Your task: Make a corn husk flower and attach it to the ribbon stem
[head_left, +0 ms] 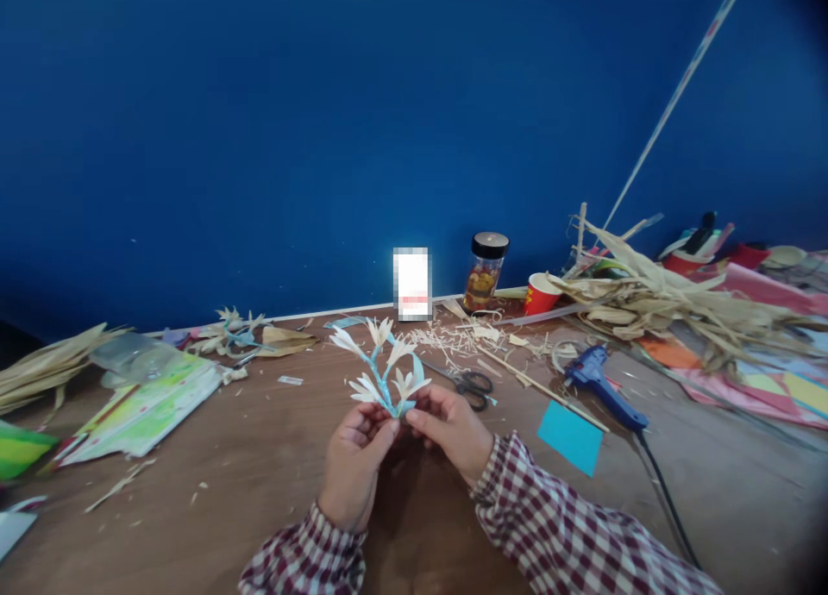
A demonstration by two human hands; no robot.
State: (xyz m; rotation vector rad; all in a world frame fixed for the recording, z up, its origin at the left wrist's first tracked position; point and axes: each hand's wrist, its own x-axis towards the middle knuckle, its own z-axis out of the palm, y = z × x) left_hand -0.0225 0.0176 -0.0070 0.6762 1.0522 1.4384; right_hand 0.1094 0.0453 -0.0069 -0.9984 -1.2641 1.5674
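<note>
— What did the hands have?
— Both the left hand (354, 461) and right hand (453, 429) had fingers pinched shut on the base of a flower sprig (386, 366), held upright above the counter (259, 474); scissors (472, 383) and a glue gun (605, 388) lay near.

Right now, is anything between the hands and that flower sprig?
Nothing visible. Both hands already pinch the flower sprig at its base: the left hand from the left, the right hand from the right. The scissors lie on the table beyond the right hand, apart from the sprig.
</note>
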